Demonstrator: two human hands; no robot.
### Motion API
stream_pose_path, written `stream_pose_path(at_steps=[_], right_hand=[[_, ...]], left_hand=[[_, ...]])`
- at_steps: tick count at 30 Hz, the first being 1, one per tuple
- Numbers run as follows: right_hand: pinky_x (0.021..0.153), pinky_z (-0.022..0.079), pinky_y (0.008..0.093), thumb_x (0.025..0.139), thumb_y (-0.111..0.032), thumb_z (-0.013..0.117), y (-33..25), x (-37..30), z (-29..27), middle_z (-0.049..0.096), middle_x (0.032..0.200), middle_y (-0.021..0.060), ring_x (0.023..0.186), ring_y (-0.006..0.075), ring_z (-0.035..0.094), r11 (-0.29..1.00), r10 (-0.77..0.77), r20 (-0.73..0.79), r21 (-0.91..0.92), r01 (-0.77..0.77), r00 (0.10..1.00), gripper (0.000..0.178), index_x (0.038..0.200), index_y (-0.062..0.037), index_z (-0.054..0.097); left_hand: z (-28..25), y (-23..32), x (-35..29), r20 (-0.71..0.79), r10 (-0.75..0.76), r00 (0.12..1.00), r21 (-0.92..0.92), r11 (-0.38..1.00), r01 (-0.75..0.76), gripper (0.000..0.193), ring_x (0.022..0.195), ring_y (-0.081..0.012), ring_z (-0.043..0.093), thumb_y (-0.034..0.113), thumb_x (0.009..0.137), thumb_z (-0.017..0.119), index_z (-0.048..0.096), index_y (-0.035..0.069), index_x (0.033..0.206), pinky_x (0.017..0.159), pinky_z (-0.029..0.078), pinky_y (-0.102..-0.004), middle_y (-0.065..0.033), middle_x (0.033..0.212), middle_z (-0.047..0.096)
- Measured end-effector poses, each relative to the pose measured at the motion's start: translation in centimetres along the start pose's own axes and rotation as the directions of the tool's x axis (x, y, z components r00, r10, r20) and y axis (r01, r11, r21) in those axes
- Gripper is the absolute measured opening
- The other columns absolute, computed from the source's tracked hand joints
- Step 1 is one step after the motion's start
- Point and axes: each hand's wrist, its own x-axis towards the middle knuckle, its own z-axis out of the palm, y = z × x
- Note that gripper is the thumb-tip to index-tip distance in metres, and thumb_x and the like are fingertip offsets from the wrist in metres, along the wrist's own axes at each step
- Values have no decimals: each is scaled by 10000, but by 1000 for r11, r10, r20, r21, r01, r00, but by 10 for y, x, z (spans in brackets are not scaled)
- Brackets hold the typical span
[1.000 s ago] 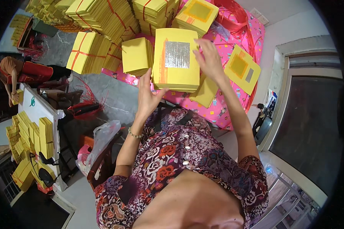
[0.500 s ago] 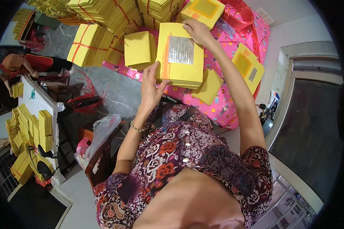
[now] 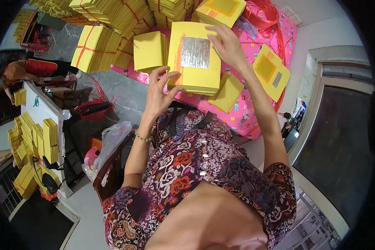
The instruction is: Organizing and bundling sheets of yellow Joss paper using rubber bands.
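Observation:
A stack of yellow paper sheets (image 3: pixel 196 78) lies in front of me, its top sheet bearing a silver foil square (image 3: pixel 195 53) and an orange strip along the foil's left side. At the stack's near left corner is my left hand (image 3: pixel 159 92), fingers apart, thumb along the near edge and fingertips by the left edge. My right hand (image 3: pixel 229 48) is over the far right corner with its fingers spread and slightly bent, holding nothing. Whether its fingertips touch the paper I cannot tell. A folded yellow bundle (image 3: pixel 149 51) stands just left of the stack.
The pink patterned tablecloth (image 3: pixel 246 121) carries loose yellow sheets (image 3: pixel 227 93), another printed stack (image 3: pixel 218 12) and red plastic strapping (image 3: pixel 262 18). Tied yellow bundles (image 3: pixel 89 48) rise at the far left. A co-worker (image 3: pixel 33 68) bends by a white table (image 3: pixel 43 98) with more bundles.
My right hand has loosened from the stack's far right edge and its fingers have spread. The left hand has drawn slightly left, fingers opening wider. The stack looks nearly unmoved.

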Motion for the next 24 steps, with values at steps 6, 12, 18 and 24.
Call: stream_pose_path(at_steps=[6, 12, 18, 24], right_hand=[[855, 457, 381, 807, -193, 681, -45, -69, -35, 582, 1032, 138, 991, 304, 564, 994, 62, 258, 71, -82, 964, 327, 1077, -33, 591], [875, 456, 395, 727, -232, 746, -53, -97, -32, 561, 1071, 112, 1038, 299, 539, 999, -19, 262, -24, 26, 965, 406, 1060, -51, 599], [844, 468, 391, 700, -246, 757, -47, -97, -27, 574, 1050, 96, 1024, 289, 540, 997, -49, 267, -44, 63, 962, 388, 1022, -66, 635], [841, 473, 359, 762, -222, 733, -54, -89, -35, 582, 1048, 91, 1005, 258, 556, 997, 60, 328, 31, -75, 943, 231, 943, -82, 699]], left_hand=[[-5, -3, 1, 2, -52, 999, -61, 997, 52, 411, 1060, -275, 541, 97, 693, 778, 655, 100, 1085, 884, 461, -356, -110, 1144, 540], [-11, -7, 5, 44, 5, 999, -55, 998, -3, 321, 1001, -273, 570, 103, 739, 747, 665, 86, 1049, 835, 477, -349, -108, 1088, 562], [-13, -15, 6, 44, 29, 999, -58, 998, -27, 289, 997, -270, 591, 133, 737, 758, 689, 92, 1015, 815, 487, -347, -106, 1089, 591], [-12, -17, 6, 50, 0, 999, -109, 994, 5, 237, 986, -254, 601, 136, 743, 756, 711, 84, 969, 803, 492, -342, -102, 1072, 604]])
